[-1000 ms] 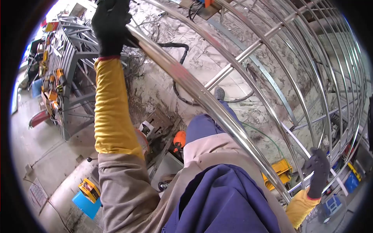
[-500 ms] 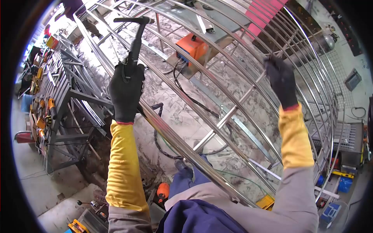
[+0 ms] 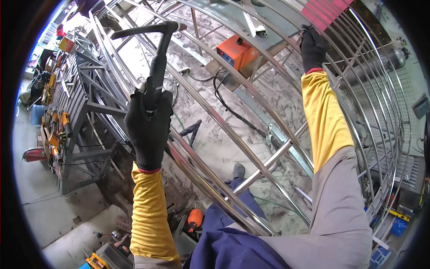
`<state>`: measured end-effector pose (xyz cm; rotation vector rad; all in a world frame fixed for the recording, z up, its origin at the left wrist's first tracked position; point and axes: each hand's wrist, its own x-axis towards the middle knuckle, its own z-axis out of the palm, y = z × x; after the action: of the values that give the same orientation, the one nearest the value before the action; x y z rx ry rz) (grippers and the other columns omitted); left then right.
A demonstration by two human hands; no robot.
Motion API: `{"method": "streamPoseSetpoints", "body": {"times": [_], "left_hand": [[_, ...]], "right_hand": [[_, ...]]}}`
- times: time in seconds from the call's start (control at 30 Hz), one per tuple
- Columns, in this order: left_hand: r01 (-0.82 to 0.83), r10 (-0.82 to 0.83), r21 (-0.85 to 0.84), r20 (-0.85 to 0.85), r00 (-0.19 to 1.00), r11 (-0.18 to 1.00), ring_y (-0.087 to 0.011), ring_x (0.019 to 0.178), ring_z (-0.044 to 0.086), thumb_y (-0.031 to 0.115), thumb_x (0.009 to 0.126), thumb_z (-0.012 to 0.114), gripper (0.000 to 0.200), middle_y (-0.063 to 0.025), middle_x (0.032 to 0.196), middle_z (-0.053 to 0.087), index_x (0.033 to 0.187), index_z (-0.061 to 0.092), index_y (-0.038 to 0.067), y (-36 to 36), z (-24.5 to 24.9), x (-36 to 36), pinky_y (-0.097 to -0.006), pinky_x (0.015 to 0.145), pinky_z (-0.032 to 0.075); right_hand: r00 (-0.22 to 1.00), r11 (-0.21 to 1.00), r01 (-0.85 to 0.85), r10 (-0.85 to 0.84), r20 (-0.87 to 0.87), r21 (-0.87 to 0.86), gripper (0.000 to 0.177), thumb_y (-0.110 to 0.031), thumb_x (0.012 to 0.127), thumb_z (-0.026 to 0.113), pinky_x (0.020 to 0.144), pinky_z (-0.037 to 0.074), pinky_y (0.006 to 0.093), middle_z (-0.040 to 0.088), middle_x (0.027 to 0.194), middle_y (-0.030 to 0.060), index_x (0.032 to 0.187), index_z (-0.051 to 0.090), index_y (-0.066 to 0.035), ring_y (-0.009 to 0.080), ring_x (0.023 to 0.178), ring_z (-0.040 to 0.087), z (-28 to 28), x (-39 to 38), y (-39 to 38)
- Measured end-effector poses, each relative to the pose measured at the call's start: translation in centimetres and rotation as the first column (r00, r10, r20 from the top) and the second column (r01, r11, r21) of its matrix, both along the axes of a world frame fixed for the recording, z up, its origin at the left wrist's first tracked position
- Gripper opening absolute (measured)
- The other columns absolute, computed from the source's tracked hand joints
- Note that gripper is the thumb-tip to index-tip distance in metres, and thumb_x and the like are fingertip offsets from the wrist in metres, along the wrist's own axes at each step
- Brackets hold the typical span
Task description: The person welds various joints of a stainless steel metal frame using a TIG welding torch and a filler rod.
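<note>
My left hand point(image 3: 149, 130), in a black glove with a yellow cuff, is closed around the grip of a black TIG welding torch point(image 3: 157, 67). The torch points up, its long back cap stretching left and its short nozzle facing right. Beneath that hand run shiny metal tubes point(image 3: 215, 114) of a large curved frame. My right hand point(image 3: 313, 48), gloved in black too, is closed over the far tubes. Its fingertips come together at the top; whether a thin rod or anything else is between them I cannot make out.
An orange welding machine point(image 3: 237, 53) stands beyond the tubes, with a black cable point(image 3: 228, 105) trailing over the dusty floor. To the left is a grey metal rack point(image 3: 96, 107) loaded with bars and tools. A gas cylinder point(image 3: 380, 67) lies at the right. Another person point(image 3: 89, 6) is at the far left.
My right hand has moved up and away from me along the frame. The torch in my left hand has tilted slightly and sits a little lower. My view has shifted a little.
</note>
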<state>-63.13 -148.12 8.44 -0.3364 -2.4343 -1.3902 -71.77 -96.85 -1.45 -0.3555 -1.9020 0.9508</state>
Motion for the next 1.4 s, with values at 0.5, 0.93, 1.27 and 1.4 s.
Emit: {"method": "streamPoseSetpoints", "body": {"times": [0.5, 0.93, 1.27, 1.4], "left_hand": [[0.016, -0.023, 0.083, 0.087, 0.996, 0.996, -0.0053, 0.072, 0.061, 0.012, 0.101, 0.079, 0.039, -0.0003, 0.088, 0.069, 0.136, 0.068, 0.0, 0.1, 0.0, 0.3, -0.0238, 0.062, 0.049], [-0.033, 0.03, 0.06, 0.049, 0.998, 0.998, -0.0074, 0.075, 0.065, 0.002, 0.093, 0.081, 0.04, -0.0029, 0.088, 0.07, 0.131, 0.067, -0.001, 0.5, -0.1, 0.5, -0.0284, 0.066, 0.055], [-0.036, 0.039, -0.074, 0.049, 0.998, 0.997, -0.0072, 0.081, 0.067, 0.003, 0.095, 0.082, 0.039, -0.0046, 0.095, 0.074, 0.131, 0.066, -0.002, -0.1, 0.0, 0.7, -0.0264, 0.069, 0.055], [-0.063, 0.064, -0.019, 0.077, 0.995, 0.998, -0.0079, 0.082, 0.067, 0.002, 0.096, 0.08, 0.039, -0.0051, 0.095, 0.074, 0.132, 0.065, -0.002, 0.3, -0.3, 0.7, -0.0269, 0.069, 0.056]], "right_hand": [[0.804, 0.816, -0.445, 0.545, 0.238, -0.368, 0.032, -0.008, 0.106, 0.056, 0.091, 0.063, 0.0344, 0.078, 0.12, 0.0114, 0.134, 0.07, -0.003, 0.0235, 0.108, 0.078, 5.2, -1.0, -4.4], [0.542, 0.916, -0.376, 0.341, 0.768, -0.141, 0.032, -0.007, 0.089, 0.065, 0.091, 0.057, 0.0383, 0.08, 0.105, 0.0168, 0.117, 0.081, -0.011, 0.0317, 0.101, 0.076, -9.0, -9.0, -2.5], [0.503, 0.883, -0.385, -0.043, 0.863, 0.269, 0.037, -0.016, 0.093, 0.068, 0.101, 0.058, 0.0459, 0.076, 0.127, 0.0171, 0.129, 0.079, -0.02, 0.0394, 0.116, 0.073, -11.0, -12.8, -1.7], [0.459, 0.919, -0.342, -0.02, 0.888, 0.197, 0.036, -0.02, 0.099, 0.064, 0.109, 0.055, 0.0489, 0.073, 0.136, 0.0146, 0.133, 0.076, -0.024, 0.0393, 0.124, 0.07, -10.3, -12.8, -2.2]]}}
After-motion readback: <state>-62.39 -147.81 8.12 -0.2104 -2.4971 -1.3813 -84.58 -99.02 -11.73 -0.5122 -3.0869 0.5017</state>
